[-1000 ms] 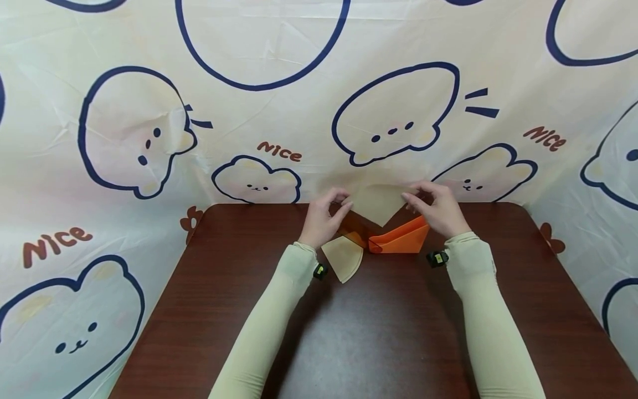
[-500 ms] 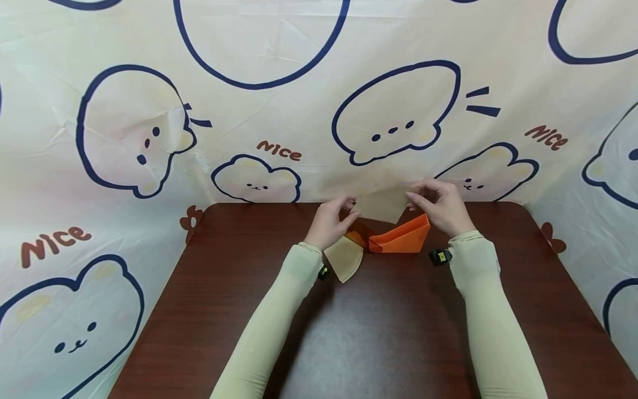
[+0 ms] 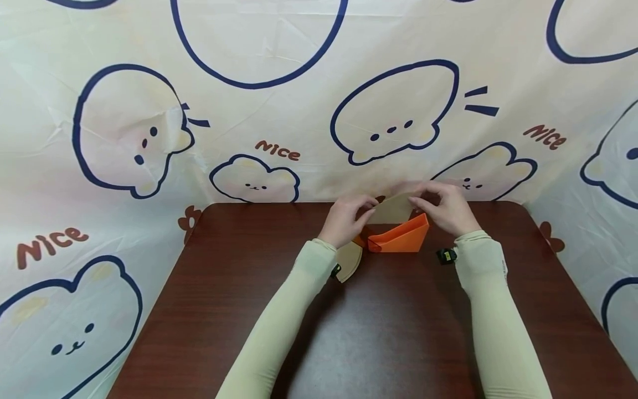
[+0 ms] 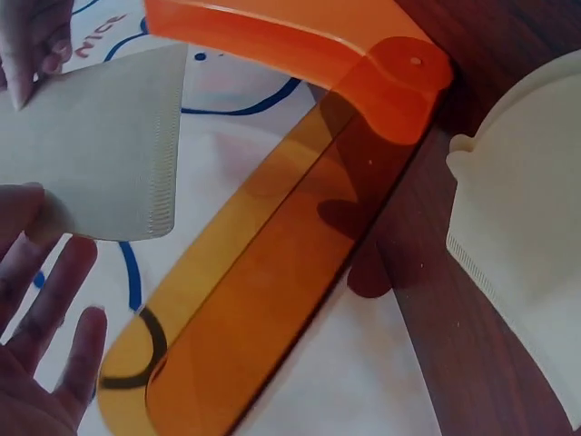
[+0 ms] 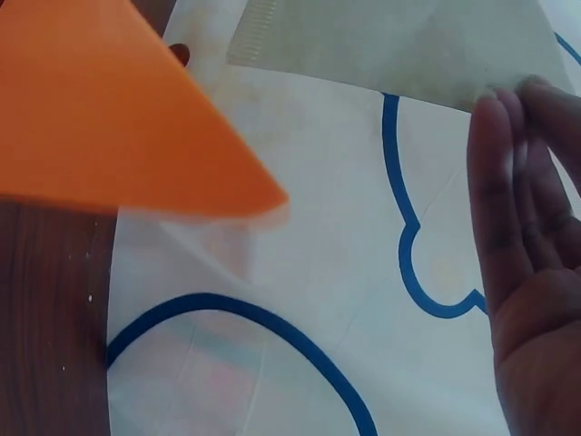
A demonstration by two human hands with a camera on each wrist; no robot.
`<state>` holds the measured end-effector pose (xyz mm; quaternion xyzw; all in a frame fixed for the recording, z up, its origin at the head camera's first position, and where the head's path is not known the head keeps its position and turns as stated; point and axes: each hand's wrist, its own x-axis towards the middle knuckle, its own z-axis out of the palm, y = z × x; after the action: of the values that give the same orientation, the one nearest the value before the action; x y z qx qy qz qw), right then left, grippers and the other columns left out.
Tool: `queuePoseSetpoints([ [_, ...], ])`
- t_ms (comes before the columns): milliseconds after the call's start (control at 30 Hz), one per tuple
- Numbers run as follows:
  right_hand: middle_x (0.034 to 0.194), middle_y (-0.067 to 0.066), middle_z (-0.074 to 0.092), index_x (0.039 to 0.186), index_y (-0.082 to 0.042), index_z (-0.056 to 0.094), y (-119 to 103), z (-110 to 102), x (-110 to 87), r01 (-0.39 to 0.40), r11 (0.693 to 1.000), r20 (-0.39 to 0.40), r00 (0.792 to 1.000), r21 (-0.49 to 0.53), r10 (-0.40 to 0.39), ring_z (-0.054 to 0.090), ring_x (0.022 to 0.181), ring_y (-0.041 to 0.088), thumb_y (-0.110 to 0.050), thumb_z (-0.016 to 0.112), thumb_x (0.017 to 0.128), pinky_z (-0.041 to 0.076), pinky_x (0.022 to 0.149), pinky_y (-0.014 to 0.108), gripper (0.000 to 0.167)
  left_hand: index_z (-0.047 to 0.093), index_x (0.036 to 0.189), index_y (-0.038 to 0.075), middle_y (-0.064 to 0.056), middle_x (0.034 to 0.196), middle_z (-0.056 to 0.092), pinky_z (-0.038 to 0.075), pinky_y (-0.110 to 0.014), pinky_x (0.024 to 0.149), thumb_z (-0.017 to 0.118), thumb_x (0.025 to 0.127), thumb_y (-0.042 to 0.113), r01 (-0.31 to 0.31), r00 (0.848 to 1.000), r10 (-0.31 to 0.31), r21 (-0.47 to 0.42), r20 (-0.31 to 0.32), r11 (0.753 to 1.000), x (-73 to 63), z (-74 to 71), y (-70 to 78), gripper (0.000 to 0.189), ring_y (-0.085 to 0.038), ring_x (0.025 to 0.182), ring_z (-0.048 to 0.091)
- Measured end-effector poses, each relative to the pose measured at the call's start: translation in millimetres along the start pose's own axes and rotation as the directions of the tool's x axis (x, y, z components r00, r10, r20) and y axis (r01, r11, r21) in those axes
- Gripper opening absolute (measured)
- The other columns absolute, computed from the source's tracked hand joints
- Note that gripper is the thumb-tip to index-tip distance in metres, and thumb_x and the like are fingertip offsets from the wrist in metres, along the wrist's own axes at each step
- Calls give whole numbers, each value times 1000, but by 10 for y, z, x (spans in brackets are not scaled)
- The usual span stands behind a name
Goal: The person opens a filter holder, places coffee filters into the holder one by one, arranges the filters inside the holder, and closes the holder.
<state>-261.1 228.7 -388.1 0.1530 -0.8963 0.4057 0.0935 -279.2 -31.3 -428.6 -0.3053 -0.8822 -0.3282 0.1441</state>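
Observation:
Over the far edge of the table, a beige paper coffee filter (image 3: pixel 392 211) with a crimped seam is held between both hands. My left hand (image 3: pixel 347 219) pinches it on the left; in the left wrist view its other fingers are spread. My right hand (image 3: pixel 447 210) pinches the opposite side between thumb and fingers. Just below the filter sits an orange holder (image 3: pixel 402 237) whose amber see-through lid (image 4: pixel 263 291) is swung out. More beige coffee filters (image 4: pixel 522 218) lie left of the holder, partly hidden by my left wrist in the head view.
The dark wooden table (image 3: pixel 389 332) reaches back to a printed cloth (image 3: pixel 309 116) hanging just behind the hands. Small black devices (image 3: pixel 446 255) are strapped at the wrists.
My left hand has moved right, closer to the right hand, and the held filter has turned from point-down to its curved edge up. The right hand has shifted slightly right; the holder has stayed put.

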Motion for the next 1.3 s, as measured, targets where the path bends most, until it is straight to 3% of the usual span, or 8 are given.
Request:
queuePoseSetpoints([
  [200, 101, 9, 75, 108, -12, 77, 84, -36, -29, -1, 999, 5, 1000, -53, 1, 63, 88, 24, -17, 74, 98, 49, 75, 11, 12, 77, 111, 18, 5, 106, 78, 49, -37, 102, 71, 100, 22, -52, 999, 50, 158, 15, 986, 42, 152, 51, 13, -15, 100, 68],
  [367, 101, 9, 74, 108, -11, 77, 160, -55, -47, 9, 997, 4, 1000, -77, -8, 61, 89, 24, -11, 75, 96, 47, 76, 9, 13, 77, 107, 21, 8, 100, 78, 47, -36, 104, 71, 100, 22, -53, 998, 48, 246, 28, 968, 63, 248, 97, 10, -14, 96, 66],
  [700, 102, 12, 73, 108, -8, 78, 271, -39, -81, 28, 994, 26, 999, -110, -25, 61, 90, 25, -8, 74, 96, 47, 77, 16, 13, 75, 106, 26, 11, 94, 78, 41, -38, 113, 68, 101, 23, -51, 996, 10, 442, 94, 896, 71, 376, 208, 9, -14, 100, 65],
  [1000, 107, 11, 73, 111, -9, 77, 303, -3, -99, -40, 993, 58, 997, -108, 47, 60, 91, 27, -9, 73, 97, 47, 75, 11, 14, 73, 104, 28, 11, 85, 76, 39, -39, 114, 67, 102, 28, -58, 988, -29, 534, 154, 844, 61, 455, 210, 6, -13, 97, 64],
  [1133, 108, 11, 73, 111, -10, 77, 322, 18, -108, -44, 993, 56, 997, -108, 51, 60, 92, 27, -11, 73, 97, 51, 77, 18, 15, 73, 105, 29, 12, 83, 77, 39, -40, 114, 68, 101, 28, -49, 986, -47, 550, 159, 834, 56, 490, 199, 6, -12, 96, 65],
  [1300, 111, 13, 73, 110, -9, 77, 345, 54, -114, -39, 993, 60, 997, -108, 45, 60, 97, 29, -10, 73, 97, 57, 91, 43, 14, 74, 106, 30, 12, 86, 78, 37, -42, 116, 67, 102, 27, -39, 981, -75, 563, 178, 825, 65, 519, 200, 9, -13, 97, 65],
])
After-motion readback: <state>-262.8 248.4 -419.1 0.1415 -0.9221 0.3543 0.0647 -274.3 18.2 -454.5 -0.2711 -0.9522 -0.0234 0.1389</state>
